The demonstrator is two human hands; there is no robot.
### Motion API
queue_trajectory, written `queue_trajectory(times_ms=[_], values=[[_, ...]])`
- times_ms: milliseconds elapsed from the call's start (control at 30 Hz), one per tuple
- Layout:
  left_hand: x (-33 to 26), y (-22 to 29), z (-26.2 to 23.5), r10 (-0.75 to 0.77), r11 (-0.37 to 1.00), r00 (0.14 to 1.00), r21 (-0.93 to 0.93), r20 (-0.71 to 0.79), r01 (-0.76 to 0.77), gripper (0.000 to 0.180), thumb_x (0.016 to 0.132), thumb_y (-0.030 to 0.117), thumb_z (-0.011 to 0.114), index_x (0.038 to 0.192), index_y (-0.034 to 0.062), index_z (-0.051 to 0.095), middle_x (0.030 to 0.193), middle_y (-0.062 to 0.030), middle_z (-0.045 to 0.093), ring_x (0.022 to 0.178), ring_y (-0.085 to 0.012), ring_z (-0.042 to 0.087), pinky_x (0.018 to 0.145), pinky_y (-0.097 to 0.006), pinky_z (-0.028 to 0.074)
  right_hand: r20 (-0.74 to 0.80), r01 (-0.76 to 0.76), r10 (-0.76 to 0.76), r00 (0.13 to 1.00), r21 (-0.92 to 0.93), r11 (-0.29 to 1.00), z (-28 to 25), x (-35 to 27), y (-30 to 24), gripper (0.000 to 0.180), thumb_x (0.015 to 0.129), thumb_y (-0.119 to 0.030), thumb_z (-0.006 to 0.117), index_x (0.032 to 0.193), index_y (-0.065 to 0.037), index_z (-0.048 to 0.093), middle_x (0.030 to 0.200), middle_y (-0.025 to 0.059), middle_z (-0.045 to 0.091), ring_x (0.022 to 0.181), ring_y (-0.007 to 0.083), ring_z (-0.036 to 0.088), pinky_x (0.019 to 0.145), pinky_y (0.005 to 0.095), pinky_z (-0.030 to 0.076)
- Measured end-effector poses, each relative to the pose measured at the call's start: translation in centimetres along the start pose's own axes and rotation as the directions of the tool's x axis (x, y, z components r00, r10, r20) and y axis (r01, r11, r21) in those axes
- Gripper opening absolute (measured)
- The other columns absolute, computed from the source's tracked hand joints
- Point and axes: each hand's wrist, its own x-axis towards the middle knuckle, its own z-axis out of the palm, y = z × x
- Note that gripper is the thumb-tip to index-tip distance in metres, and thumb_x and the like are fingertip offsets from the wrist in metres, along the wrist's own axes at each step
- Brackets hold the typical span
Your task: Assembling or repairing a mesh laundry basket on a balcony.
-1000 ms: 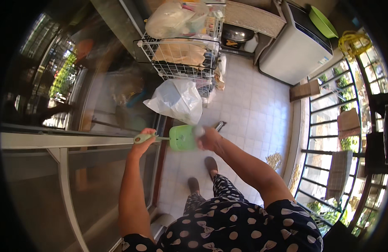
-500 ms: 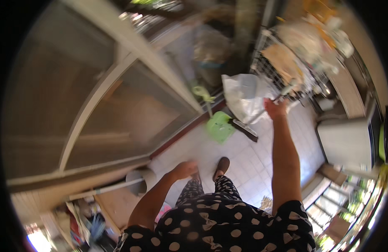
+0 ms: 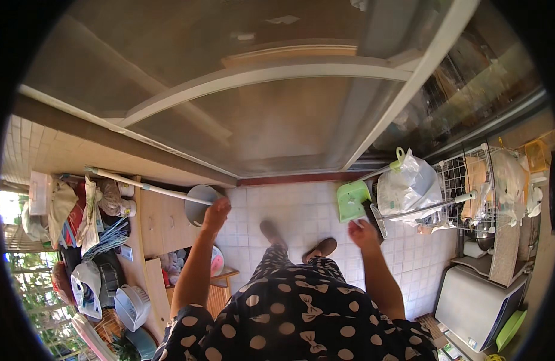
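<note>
This is a home's service balcony, used for laundry and storage. A white tiled floor (image 3: pixel 301 210) runs along a sliding glass door (image 3: pixel 259 108) with pale frames. On the right stands a washing machine (image 3: pixel 479 304), next to a wire rack (image 3: pixel 470 186) hung with bags and cloths. A green dustpan (image 3: pixel 352 200) leans by the door beside a full plastic bag (image 3: pixel 410 183). On the left, a wooden cabinet (image 3: pixel 160 222) is surrounded by household clutter: bags, a small fan (image 3: pixel 130 305), a mop pole (image 3: pixel 148 186). Sunlit greenery (image 3: pixel 31 289) shows past the railing at the left edge.
</note>
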Motion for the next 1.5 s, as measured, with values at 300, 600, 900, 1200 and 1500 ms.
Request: queue_trajectory(times_ms=[300, 600, 900, 1200, 1500], values=[[10.6, 7.5, -15.9, 0.124, 0.801, 0.876, -0.474, -0.466, -0.365, 0.069, 0.090, 0.028, 0.063, 0.147, 0.0092, 0.028, 0.126, -0.0066, 0.050, 0.114, -0.0214, 0.050, 0.095, -0.039, 0.043, 0.277, 0.097, 0.118, 0.954, -0.653, 0.751, 25.7, -4.3, 14.3, 0.031, 0.091, -0.025, 0.061, 0.116, -0.010, 0.053, 0.101, 0.0147, 0.064, 0.082, 0.0290, 0.065, 0.072, 0.0387, 0.053], [16.1, 11.1, -20.6, 0.223, 0.760, 0.802, -0.416, -0.554, -0.499, 0.060, 0.084, 0.004, 0.063, 0.134, -0.0020, 0.030, 0.128, -0.0134, 0.049, 0.117, -0.0228, 0.048, 0.101, -0.033, 0.036, 0.414, 0.287, 0.262, 0.871, -0.865, 0.412, 41.2, -4.8, 24.8, 0.032, 0.097, -0.024, 0.053, 0.124, -0.007, 0.051, 0.100, 0.0101, 0.065, 0.078, 0.0176, 0.064, 0.072, 0.0329, 0.052], [16.5, 11.2, -20.4, 0.453, 0.868, 0.712, 0.083, -0.536, -0.490, 0.030, 0.082, -0.001, 0.053, 0.110, 0.0002, 0.043, 0.103, -0.0216, 0.059, 0.098, -0.0346, 0.060, 0.086, -0.040, 0.048, 0.456, 0.546, 0.538, 0.709, -0.838, -0.009, 49.8, 1.2, 35.0, 0.037, 0.094, -0.021, 0.056, 0.125, -0.002, 0.051, 0.104, 0.0110, 0.064, 0.087, 0.0182, 0.063, 0.074, 0.0335, 0.053], [12.6, 19.7, -11.9, 0.503, 0.780, 0.849, 0.509, -0.162, -0.365, 0.017, 0.080, 0.009, 0.052, 0.096, 0.0093, 0.057, 0.085, -0.0188, 0.066, 0.086, -0.0394, 0.065, 0.076, -0.048, 0.051, 0.680, 0.771, 0.514, 0.522, -0.118, -0.626, 51.6, 7.6, 36.5, 0.040, 0.090, -0.030, 0.058, 0.124, -0.008, 0.058, 0.115, 0.0131, 0.064, 0.105, 0.0276, 0.061, 0.088, 0.0470, 0.047], [20.1, 16.9, -7.3, 0.550, 0.639, 0.613, 0.186, 0.568, -0.746, 0.039, 0.085, 0.012, 0.054, 0.124, 0.0077, 0.058, 0.125, -0.0182, 0.058, 0.111, -0.0346, 0.058, 0.099, -0.042, 0.044, 0.333, 0.058, -0.017, 0.943, -0.212, -0.975, 48.6, 12.8, 24.1, 0.038, 0.088, -0.031, 0.059, 0.120, -0.010, 0.062, 0.115, 0.0117, 0.065, 0.104, 0.0289, 0.062, 0.087, 0.0525, 0.047]])
